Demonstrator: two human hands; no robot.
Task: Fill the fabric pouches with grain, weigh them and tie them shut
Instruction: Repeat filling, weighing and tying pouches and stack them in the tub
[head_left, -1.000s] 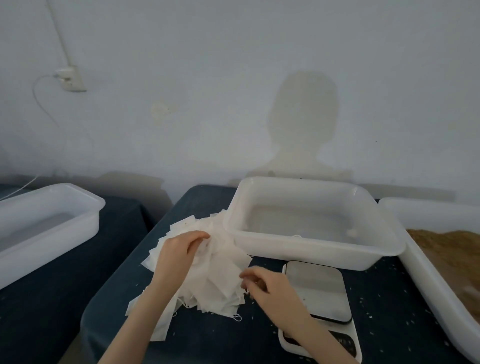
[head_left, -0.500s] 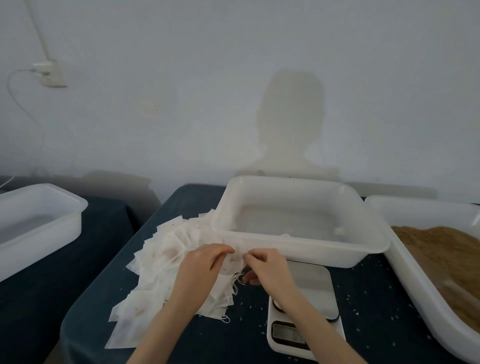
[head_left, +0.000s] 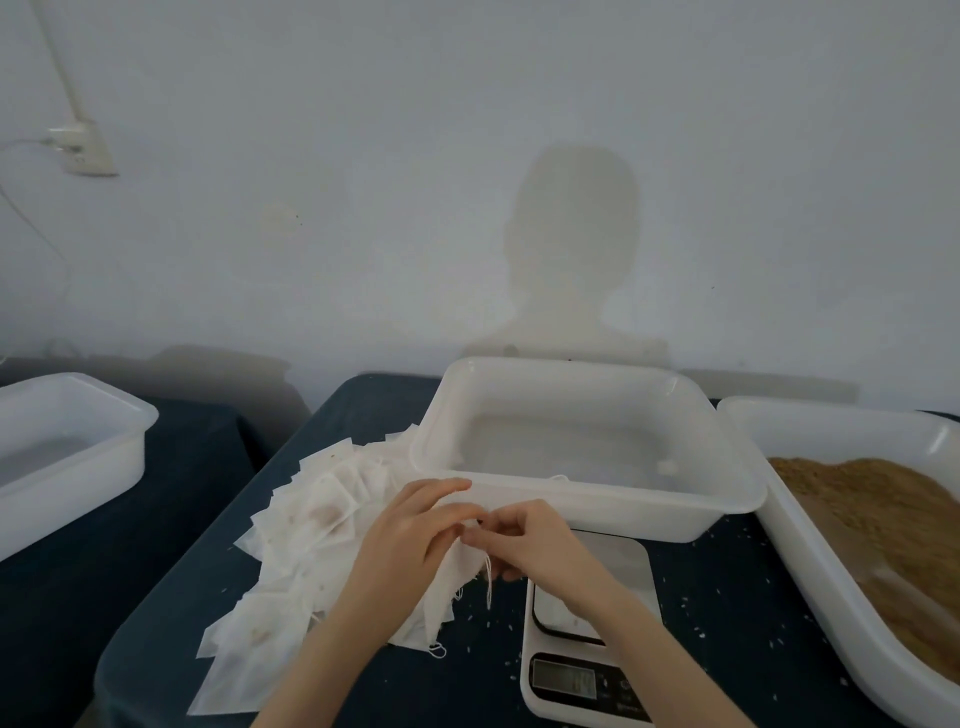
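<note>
**Two hands on one pouch; risks at the separating step**

Both hands met over the near edge of the pile. The left hand (head_left: 410, 535) had its fingers curled onto the top of a thin white fabric pouch (head_left: 457, 577), and the right hand (head_left: 524, 538) pinched the same pouch at its mouth, a loose white drawstring (head_left: 488, 582) hanging below.

Item: fanned pile of flat white fabric pouches (head_left: 306, 535), left of the hands, on the dark blue table cover (head_left: 171, 597).

Item: white digital kitchen scale (head_left: 587, 670), just right of the hands and partly under the right forearm, nothing on its platform.

Item: large white plastic tub (head_left: 587, 499), beyond the hands, apparently holding no filled pouches.

Item: white tray of brown grain (head_left: 883, 519), far right.

Risks, as judged: two pouches might cling and lift together; the drawstring might snag or pull out; the sleeve-less forearm might nudge the scale and upset a later reading; carrying grain across could add to the scattered grains (head_left: 696, 631).
</note>
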